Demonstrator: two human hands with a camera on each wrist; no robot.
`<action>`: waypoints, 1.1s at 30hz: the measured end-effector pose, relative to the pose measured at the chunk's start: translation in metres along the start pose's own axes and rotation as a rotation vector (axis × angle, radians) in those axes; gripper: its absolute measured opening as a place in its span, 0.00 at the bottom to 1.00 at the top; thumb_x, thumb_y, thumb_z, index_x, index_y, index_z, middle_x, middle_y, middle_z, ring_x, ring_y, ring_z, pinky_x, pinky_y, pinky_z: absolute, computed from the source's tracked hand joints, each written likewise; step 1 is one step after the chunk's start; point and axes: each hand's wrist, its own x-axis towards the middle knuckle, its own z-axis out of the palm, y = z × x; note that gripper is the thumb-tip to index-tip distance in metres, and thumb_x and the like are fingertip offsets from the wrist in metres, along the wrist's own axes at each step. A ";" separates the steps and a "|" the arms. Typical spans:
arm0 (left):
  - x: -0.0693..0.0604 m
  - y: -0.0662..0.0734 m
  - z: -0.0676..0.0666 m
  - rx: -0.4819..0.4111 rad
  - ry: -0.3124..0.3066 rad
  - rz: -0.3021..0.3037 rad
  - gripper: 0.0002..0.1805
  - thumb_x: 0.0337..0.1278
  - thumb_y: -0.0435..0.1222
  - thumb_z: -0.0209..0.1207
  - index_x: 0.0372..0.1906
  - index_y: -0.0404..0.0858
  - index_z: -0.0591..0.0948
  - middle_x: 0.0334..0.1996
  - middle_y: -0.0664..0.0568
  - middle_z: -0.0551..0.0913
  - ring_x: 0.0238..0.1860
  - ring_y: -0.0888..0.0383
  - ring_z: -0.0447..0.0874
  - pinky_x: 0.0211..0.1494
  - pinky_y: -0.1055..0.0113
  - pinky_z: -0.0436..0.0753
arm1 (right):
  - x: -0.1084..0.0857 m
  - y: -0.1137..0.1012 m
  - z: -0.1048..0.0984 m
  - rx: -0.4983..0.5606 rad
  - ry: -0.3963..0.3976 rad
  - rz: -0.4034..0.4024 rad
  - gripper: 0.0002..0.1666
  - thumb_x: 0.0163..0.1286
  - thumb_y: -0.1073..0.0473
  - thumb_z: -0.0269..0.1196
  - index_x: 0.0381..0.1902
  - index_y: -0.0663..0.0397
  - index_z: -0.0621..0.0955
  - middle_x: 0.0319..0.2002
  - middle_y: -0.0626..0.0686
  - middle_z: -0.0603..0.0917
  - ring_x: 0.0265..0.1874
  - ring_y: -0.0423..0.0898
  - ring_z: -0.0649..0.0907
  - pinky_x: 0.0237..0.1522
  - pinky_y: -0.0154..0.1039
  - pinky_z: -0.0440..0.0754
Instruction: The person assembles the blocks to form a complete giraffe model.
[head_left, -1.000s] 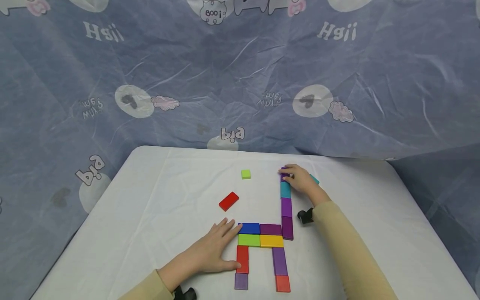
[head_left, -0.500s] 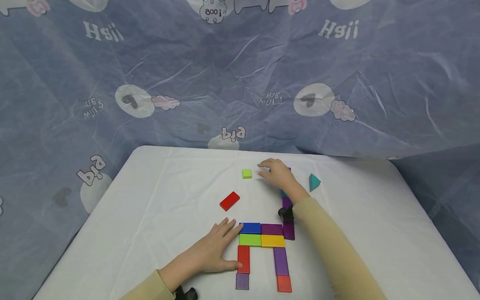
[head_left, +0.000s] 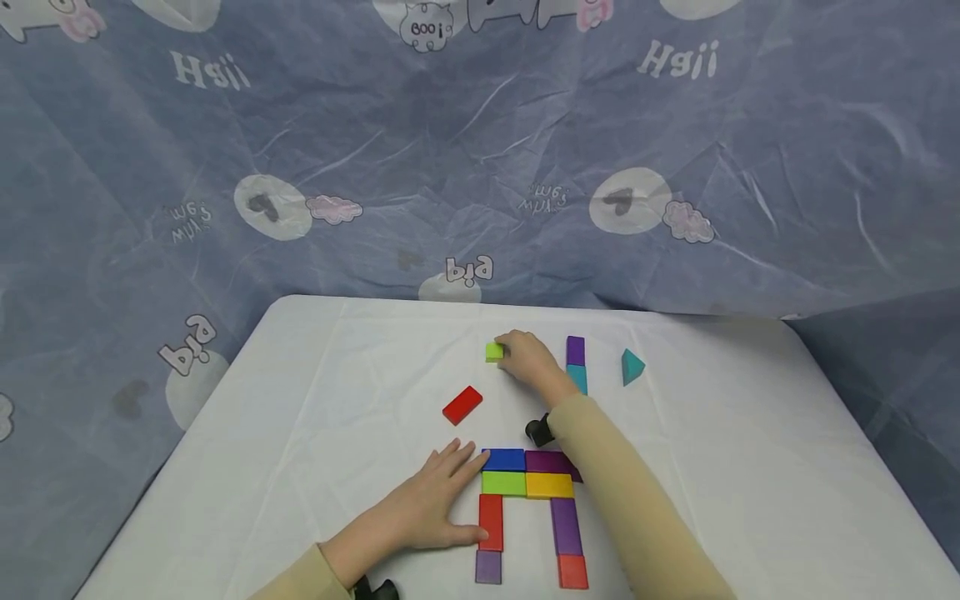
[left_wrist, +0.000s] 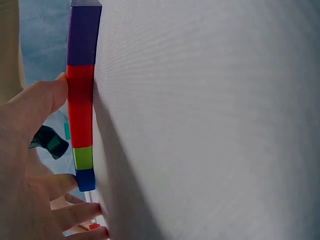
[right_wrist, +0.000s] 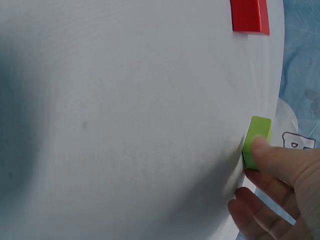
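Observation:
My right hand (head_left: 528, 360) is at the far part of the table and pinches a small lime-green block (head_left: 493, 352). In the right wrist view the thumb lies against the green block (right_wrist: 257, 135), with the other fingers below it. My left hand (head_left: 431, 504) rests spread out beside a row of flat coloured blocks. Its thumb touches a red block (left_wrist: 81, 105) and its index finger touches a blue block (left_wrist: 85, 180). The row also holds a green block (head_left: 504, 483), a yellow block (head_left: 550, 486) and a dark purple block (head_left: 543, 462).
A loose red block (head_left: 462, 406) lies between the hands. A teal triangular block (head_left: 632, 367) is at the right. Purple (head_left: 575, 350) and teal (head_left: 577, 378) blocks form a column, its lower part hidden by the right sleeve (head_left: 630, 492). White cloth (head_left: 360, 367) covers the table.
My right hand has left the top of the purple column and moved left to the lime-green block, which it now pinches. The teal triangle has come into full view. My left hand stays in place.

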 end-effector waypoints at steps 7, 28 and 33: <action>0.001 -0.001 0.000 -0.002 0.009 0.004 0.51 0.52 0.65 0.61 0.78 0.49 0.56 0.77 0.47 0.57 0.78 0.44 0.50 0.76 0.41 0.58 | 0.003 -0.005 0.006 -0.034 0.037 -0.012 0.25 0.64 0.56 0.69 0.56 0.62 0.81 0.53 0.59 0.82 0.50 0.52 0.82 0.60 0.46 0.78; -0.007 0.001 -0.002 -0.025 0.031 0.021 0.51 0.52 0.62 0.62 0.78 0.47 0.57 0.77 0.46 0.58 0.78 0.43 0.51 0.76 0.41 0.58 | -0.008 0.084 -0.052 0.207 0.376 0.254 0.26 0.69 0.55 0.63 0.60 0.66 0.77 0.53 0.66 0.82 0.51 0.59 0.80 0.54 0.51 0.79; -0.005 0.002 -0.001 -0.010 0.038 0.034 0.51 0.53 0.62 0.62 0.78 0.46 0.57 0.77 0.46 0.58 0.78 0.43 0.52 0.75 0.41 0.59 | -0.017 0.111 -0.056 0.187 0.431 0.325 0.25 0.69 0.58 0.62 0.58 0.71 0.77 0.53 0.69 0.81 0.51 0.60 0.79 0.56 0.53 0.78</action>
